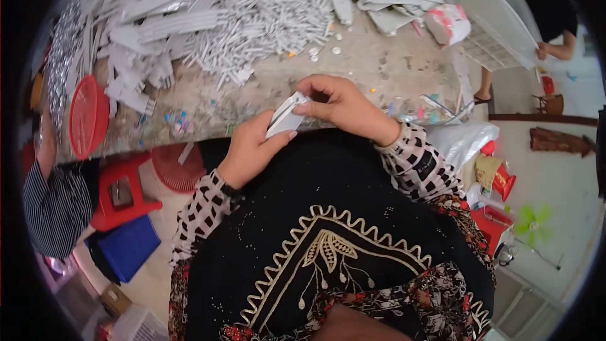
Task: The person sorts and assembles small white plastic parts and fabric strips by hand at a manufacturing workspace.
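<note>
Work on the white block [285, 120] looks unfinished: it is held up near the centre of the frame, by the near edge of the tabletop [366, 63], while a heap of white sticks [259, 22] lies loose at upper middle. The left hand [248, 146] clasps the block's lower part; the right hand [349, 110], fingers curled, pinches its upper end.

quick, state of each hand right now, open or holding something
Left hand: closed, holding a small white object.
Right hand: closed, pinching the upper end of that same object.
</note>
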Demonstrator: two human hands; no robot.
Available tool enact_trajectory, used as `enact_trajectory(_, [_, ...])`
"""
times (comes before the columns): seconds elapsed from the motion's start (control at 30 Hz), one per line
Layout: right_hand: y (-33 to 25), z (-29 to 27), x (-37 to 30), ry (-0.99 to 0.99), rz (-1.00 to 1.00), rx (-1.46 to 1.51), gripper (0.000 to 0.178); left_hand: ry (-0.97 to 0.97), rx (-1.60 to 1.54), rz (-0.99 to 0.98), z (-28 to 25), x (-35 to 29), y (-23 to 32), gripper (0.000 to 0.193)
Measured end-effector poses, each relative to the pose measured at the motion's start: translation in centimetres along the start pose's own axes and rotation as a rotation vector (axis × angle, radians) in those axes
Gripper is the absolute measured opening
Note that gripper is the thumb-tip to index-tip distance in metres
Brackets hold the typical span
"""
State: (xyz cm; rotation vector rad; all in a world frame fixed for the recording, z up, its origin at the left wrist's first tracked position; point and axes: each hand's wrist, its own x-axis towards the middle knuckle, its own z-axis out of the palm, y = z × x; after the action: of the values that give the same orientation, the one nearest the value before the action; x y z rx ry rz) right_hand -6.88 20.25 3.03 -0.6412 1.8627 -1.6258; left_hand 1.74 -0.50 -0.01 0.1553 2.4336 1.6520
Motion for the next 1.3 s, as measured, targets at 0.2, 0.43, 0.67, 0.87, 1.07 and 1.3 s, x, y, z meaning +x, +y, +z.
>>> enact_trajectory(0.2, [2.0,-3.3,0.4,0.231,0.047,-0.288,0.021,0.151,-0.027,-0.027,-1.2,-0.7,-0.7,0.032])
enact_trajectory(0.43, [2.7,-5.2,5.3,0.494,-0.208,-0.968,0.016,0.17,0.081,-0.024,-1.5,0.7,-0.1,0.032])
enact_trajectory(0.67, [4.2,-4.6,8.1,0.532,-0.113,-1.199,0.016,0.155,0.361,-0.081,-1.9,0.8,1.3,0.032])
enact_trajectory(0.87, [4.0,-5.4,6.4,0.505,-0.205,-1.307,0.019,0.115,0.667,-0.095,-1.6,1.2,1.9,0.025])
enact_trajectory(1.07, [4.0,-2.7,3.5,0.366,-0.157,-0.496,0.033,0.092,0.793,-0.006,-1.3,2.5,1.7,0.023])
enact_trajectory(1.3, [5.6,0.6,3.7,0.395,-0.108,0.206,0.026,-0.014,0.838,-0.061,-1.6,3.3,2.3,0.022])
